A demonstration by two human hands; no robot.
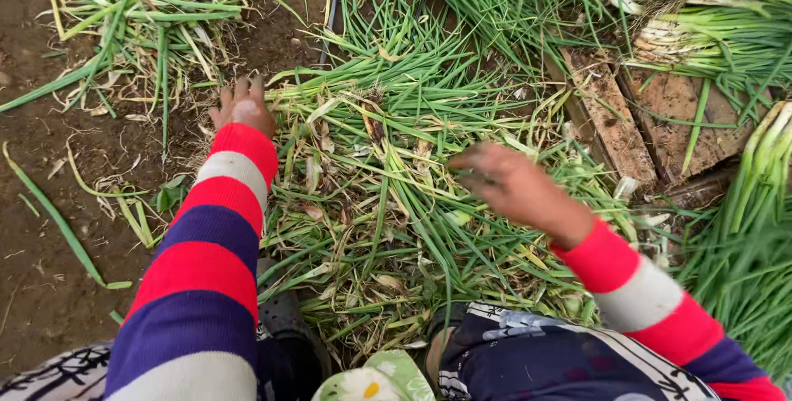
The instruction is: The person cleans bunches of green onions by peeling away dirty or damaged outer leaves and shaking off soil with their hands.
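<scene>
A: Head view, items?
B: Left hand (pixel 242 107), fingers spread, resting on the edge of the green onion pile (pixel 388 203), which lies on soil (pixel 49 203). Right hand (pixel 511 186) blurred above it; grip unclear.
A: Handling?
B: Gather stalks low, evenly.

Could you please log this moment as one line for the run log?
left hand: open, on edge of green onion pile | right hand: blurred over pile, grip unclear | bundled onions: on wooden board
</scene>
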